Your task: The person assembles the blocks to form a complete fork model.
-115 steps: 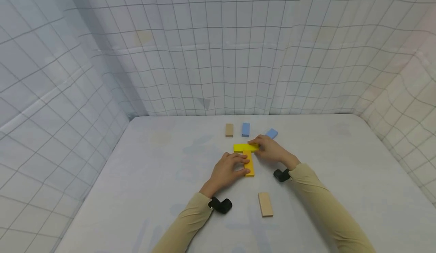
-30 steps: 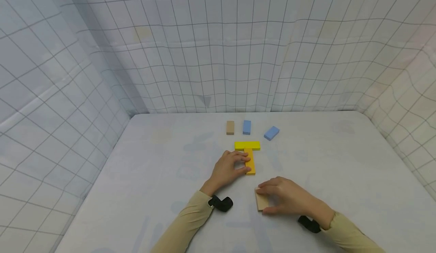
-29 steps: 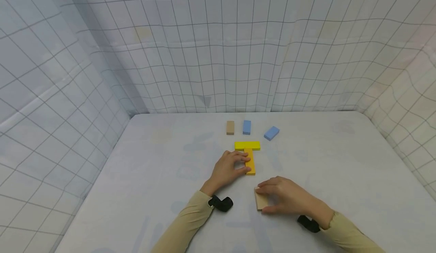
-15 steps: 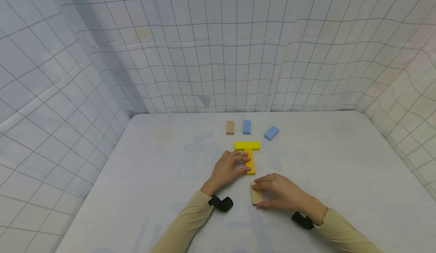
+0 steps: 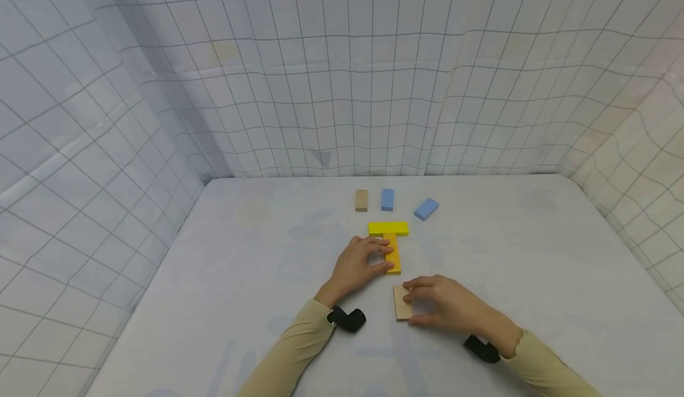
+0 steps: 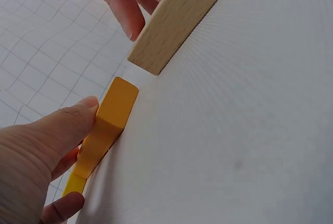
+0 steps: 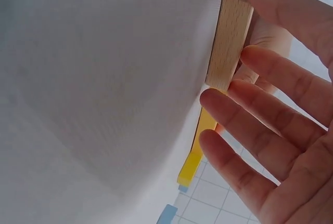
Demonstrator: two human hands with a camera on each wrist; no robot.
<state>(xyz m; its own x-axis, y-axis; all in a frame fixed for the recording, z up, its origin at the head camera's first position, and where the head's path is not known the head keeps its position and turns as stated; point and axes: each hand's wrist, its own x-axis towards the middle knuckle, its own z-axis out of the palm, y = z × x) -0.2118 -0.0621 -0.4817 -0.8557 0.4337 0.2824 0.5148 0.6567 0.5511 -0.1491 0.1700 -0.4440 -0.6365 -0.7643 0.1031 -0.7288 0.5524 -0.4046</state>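
A yellow block (image 5: 388, 228) lies crosswise at the far end of an orange block (image 5: 395, 257), so that the two form a T. My left hand (image 5: 358, 264) holds the orange block from its left side, thumb near the close end and fingertips further along. Just below that end lies a light wooden block (image 5: 401, 308), apart from the orange one in the head view. Over its right part is my right hand (image 5: 449, 305). In the right wrist view that hand's fingers are spread and loosely straight, and its thumb is at the block's end.
Behind the T lie a small tan block (image 5: 361, 200), an upright-set blue block (image 5: 387, 200) and a slanted blue block (image 5: 426, 209). The table (image 5: 240, 266) has a pale cloth. Grid-patterned curtains (image 5: 331, 76) enclose its back and sides.
Earlier my right hand left the yellow block for the wooden block and slid it left and up toward the orange block. Since half a second ago its fingers have loosened and drawn back right.
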